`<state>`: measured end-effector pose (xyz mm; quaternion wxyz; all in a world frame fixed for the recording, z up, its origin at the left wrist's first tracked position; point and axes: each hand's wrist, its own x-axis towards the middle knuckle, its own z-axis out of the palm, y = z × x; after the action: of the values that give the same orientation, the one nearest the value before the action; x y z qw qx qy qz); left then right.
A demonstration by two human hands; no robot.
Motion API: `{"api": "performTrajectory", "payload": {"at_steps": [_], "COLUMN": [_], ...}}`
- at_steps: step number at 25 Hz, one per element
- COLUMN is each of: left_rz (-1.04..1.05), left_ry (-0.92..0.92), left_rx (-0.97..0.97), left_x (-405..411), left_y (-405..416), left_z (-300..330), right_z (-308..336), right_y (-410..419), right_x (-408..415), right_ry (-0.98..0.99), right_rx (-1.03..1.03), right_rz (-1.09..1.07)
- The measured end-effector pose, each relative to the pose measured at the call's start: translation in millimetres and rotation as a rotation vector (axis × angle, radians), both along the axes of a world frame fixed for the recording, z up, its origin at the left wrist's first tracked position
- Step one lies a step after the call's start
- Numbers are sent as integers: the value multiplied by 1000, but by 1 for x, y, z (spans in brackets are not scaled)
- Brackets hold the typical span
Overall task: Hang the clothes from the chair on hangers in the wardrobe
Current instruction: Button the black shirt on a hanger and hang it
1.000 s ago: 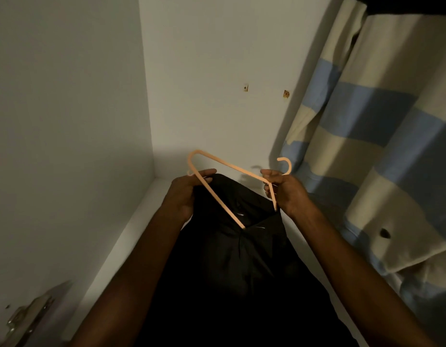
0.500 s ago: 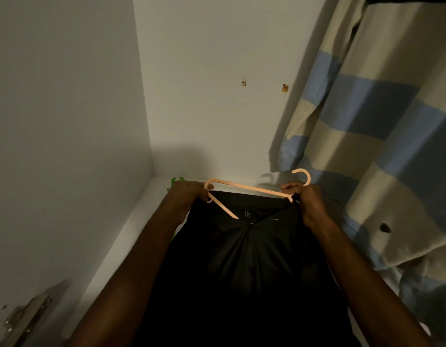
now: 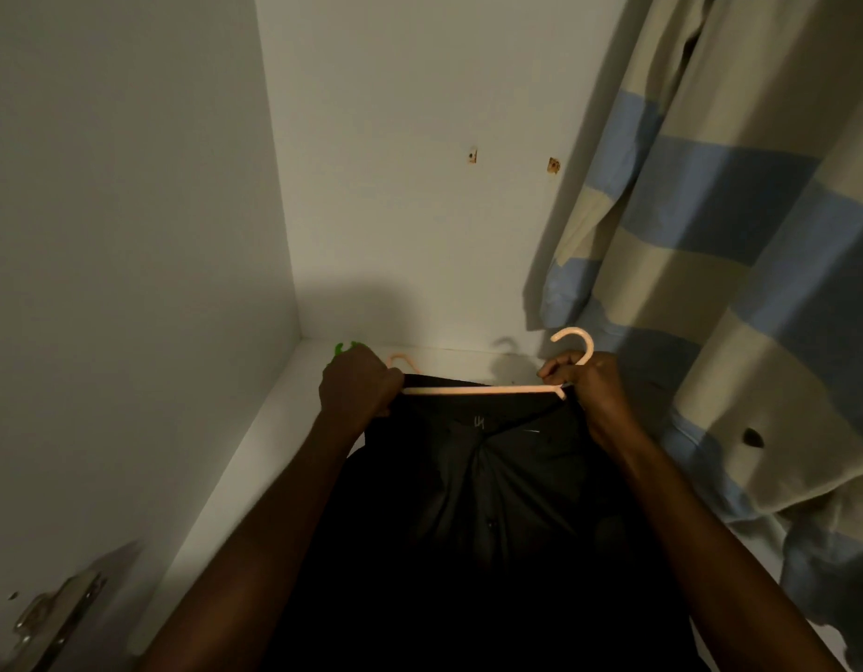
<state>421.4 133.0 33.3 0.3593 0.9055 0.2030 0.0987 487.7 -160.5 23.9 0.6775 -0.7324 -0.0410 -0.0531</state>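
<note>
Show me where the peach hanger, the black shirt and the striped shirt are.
peach hanger (image 3: 483,390), head view, on its straight bar.
black shirt (image 3: 492,502), head view, on the front below the collar.
striped shirt (image 3: 739,206), head view, on a blue stripe.

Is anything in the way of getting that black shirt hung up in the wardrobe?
Nothing visible blocks it. Both the left hand and right hand already hold the peach hanger and the black shirt. The striped garment hangs to the right, leaving space on the left. The rail is out of view.
</note>
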Motion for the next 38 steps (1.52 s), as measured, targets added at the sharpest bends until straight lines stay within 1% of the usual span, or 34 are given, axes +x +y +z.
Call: {"api": "performTrajectory", "payload": {"at_steps": [3,5,8,11,13,17,19,21,23,25,27,29,31,32,34,36,38], "left_rz": [-29,-66,-127,-125,-129,-119,-102,-103,-124,-141,-198,-297,-355,-351,-322,-321,-327], "left_ry": [-110,-127,-147,-184,-185,-146,-66,11,10,-51,-66,13,120,136,119,98,20], "left_rx": [56,4,-143,-176,-167,-164,-102,-72,-75,-115,-132,-88,1,51,131,215,302], "left_x": [6,8,8,9,10,13,12,6,-1,-6,-9,-12,-12,-12,-11,-12,-17], "left_y": [-2,-6,-14,-24,-29,-30,-27,-23,-13,1,15,22,23,22,19,13,6], "left_z": [9,14,11,6,2,-9,-19,-29,-39,-49,-57,-65,-72,-74,-77,-77,-74], "right_z": [0,2,10,20,24,18,4,-11,-25,-35,-44,-55,-64,-69,-86,-89,-87], "right_y": [10,12,12,25,45,87,97,96,83,54,9,-35,-65,-72,-79,-75,-68], "right_x": [-8,-12,-11,0,10,28,35,34,30,25,22,14,-5,-15,-21,-29,-35], "right_ry": [-7,-21,-40,-79,-71,-19,12,74,117,84,73,161,284,318,303,263,194], "right_rx": [-113,-207,-271,-360,-389,-419,-417,-456,-436,-404,-422,-526,-647,-663,-666,-762,-889], "right_rz": [104,186,338,534,594,526,489,435,330,178,75,97,212,273,296,302,270]}}
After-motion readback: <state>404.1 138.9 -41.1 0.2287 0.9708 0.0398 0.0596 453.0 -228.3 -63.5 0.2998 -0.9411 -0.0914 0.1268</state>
